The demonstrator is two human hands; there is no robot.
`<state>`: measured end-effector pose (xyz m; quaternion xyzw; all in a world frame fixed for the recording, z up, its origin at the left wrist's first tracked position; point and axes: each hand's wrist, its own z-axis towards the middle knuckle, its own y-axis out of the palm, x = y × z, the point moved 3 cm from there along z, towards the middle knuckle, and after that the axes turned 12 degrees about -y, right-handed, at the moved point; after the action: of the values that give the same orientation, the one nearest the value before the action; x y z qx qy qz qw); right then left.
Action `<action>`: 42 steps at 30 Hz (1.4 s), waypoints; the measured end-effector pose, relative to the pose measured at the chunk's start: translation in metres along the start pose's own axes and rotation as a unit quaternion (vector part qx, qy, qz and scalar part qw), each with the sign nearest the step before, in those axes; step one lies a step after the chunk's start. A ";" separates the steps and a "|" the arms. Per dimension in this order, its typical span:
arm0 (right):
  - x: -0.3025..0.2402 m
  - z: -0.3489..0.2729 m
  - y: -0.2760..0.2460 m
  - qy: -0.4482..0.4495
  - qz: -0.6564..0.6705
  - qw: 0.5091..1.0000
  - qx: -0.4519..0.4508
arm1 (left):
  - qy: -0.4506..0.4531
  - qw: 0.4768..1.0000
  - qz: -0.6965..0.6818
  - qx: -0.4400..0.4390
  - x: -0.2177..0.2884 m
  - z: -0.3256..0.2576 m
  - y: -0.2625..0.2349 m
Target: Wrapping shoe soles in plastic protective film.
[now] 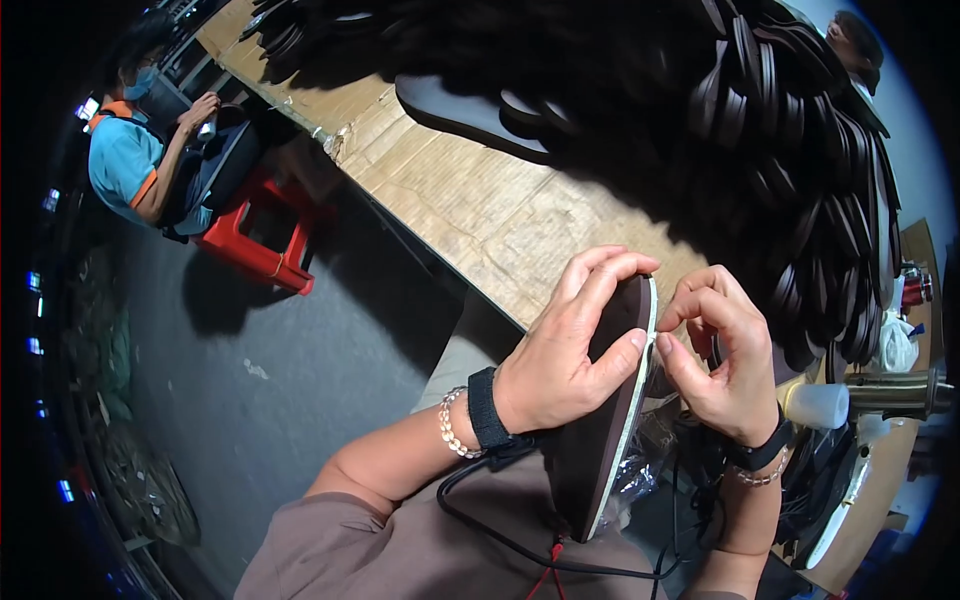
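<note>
Left hand (560, 365) clamps the dark shoe sole (600, 420) upright over the lap beside the counter (480, 215), right hand (715, 360) pinching its pale edge — light, probably flexible, best gripped mid-length.

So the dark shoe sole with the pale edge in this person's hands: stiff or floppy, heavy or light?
The dark flat shoe sole with a pale edge looks fairly stiff: it stands on edge unbent under the left hand. Probably light, since fingers alone steady it. The right hand pinches its rim, suggesting a non-slippery surface.
</note>
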<state>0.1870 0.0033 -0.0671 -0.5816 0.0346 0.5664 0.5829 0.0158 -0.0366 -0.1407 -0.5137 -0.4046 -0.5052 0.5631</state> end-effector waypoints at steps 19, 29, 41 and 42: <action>0.009 -0.001 0.000 0.029 0.023 0.999 -0.013 | 0.023 0.999 0.026 0.019 0.000 0.001 0.007; 0.009 -0.004 -0.001 -0.016 0.014 1.000 -0.023 | 0.010 1.000 0.011 0.002 0.002 0.000 0.006; 0.006 -0.010 0.001 -0.133 -0.103 0.986 -0.023 | -0.014 0.999 0.037 0.003 0.008 0.000 0.008; 0.006 -0.011 0.002 -0.133 -0.103 0.985 -0.023 | -0.013 0.999 0.036 0.003 0.008 0.000 0.009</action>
<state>0.1948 -0.0009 -0.0760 -0.5149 -0.1169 0.5760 0.6241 0.0255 -0.0385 -0.1348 -0.5329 -0.3949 -0.4760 0.5775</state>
